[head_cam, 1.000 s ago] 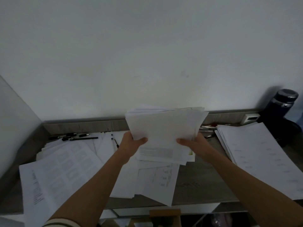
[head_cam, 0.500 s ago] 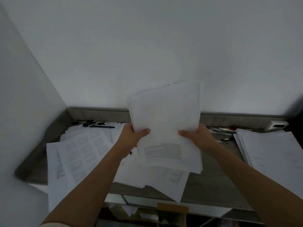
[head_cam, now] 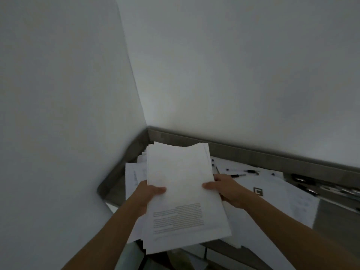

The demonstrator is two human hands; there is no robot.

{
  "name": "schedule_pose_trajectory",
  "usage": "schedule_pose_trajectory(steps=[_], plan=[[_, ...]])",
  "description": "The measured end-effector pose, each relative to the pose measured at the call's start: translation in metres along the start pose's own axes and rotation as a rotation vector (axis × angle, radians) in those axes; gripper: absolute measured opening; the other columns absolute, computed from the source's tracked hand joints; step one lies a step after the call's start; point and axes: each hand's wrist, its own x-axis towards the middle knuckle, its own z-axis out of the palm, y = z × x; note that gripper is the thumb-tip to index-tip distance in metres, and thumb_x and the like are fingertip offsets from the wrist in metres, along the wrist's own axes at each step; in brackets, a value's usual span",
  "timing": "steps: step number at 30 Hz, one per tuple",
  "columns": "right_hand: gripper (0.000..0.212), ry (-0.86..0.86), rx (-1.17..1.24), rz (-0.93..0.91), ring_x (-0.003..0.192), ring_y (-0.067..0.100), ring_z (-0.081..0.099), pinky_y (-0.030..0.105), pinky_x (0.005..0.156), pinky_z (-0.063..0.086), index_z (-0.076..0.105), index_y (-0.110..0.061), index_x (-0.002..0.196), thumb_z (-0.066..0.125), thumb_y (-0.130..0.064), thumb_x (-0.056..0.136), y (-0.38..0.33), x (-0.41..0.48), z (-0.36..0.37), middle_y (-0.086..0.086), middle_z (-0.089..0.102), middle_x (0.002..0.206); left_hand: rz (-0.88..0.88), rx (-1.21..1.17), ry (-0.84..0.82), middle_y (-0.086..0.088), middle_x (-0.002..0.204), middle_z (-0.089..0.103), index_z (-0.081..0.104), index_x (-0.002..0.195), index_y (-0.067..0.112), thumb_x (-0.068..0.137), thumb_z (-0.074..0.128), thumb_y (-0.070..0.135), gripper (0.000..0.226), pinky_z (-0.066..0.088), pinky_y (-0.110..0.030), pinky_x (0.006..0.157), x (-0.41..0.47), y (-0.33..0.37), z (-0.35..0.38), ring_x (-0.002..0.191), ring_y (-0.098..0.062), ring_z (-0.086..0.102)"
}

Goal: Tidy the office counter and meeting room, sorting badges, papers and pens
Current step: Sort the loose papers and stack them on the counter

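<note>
A thick stack of white papers [head_cam: 181, 191] hangs above the left corner of the grey counter [head_cam: 115, 184]. Its top sheet shows a block of printed text near the bottom. My left hand [head_cam: 150, 193] grips the stack's left edge, thumb on top. My right hand [head_cam: 224, 188] grips the right edge the same way. More loose sheets [head_cam: 288, 197] lie spread on the counter beneath and to the right. Several dark pens [head_cam: 239, 175] lie on those sheets near the back wall.
White walls meet in a corner [head_cam: 146, 125] just behind the stack. More pens and small dark items [head_cam: 305, 182] lie along the back ledge at the right. Below the counter's front edge sits a dim cluttered space [head_cam: 175, 256].
My view and both hands have swung left toward the corner. The stack has tipped flatter and lower, with its edges more even. The neat pile at the right has left the view.
</note>
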Motion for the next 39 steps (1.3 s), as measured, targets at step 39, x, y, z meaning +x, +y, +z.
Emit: schedule_pose_trajectory(steps=[39], plan=[[0.043, 0.092, -0.206, 0.171, 0.086, 0.018, 0.066, 0.027, 0.073, 0.053, 0.063, -0.014, 0.114, 0.06, -0.048, 0.089, -0.05, 0.06, 0.035, 0.001, 0.068, 0.101, -0.182, -0.159, -0.134, -0.02, 0.101, 0.071, 0.065, 0.111, 0.002, 0.082, 0.064, 0.004, 0.029, 0.058, -0.045, 0.07, 0.041, 0.027, -0.089, 0.091, -0.036, 0.066]])
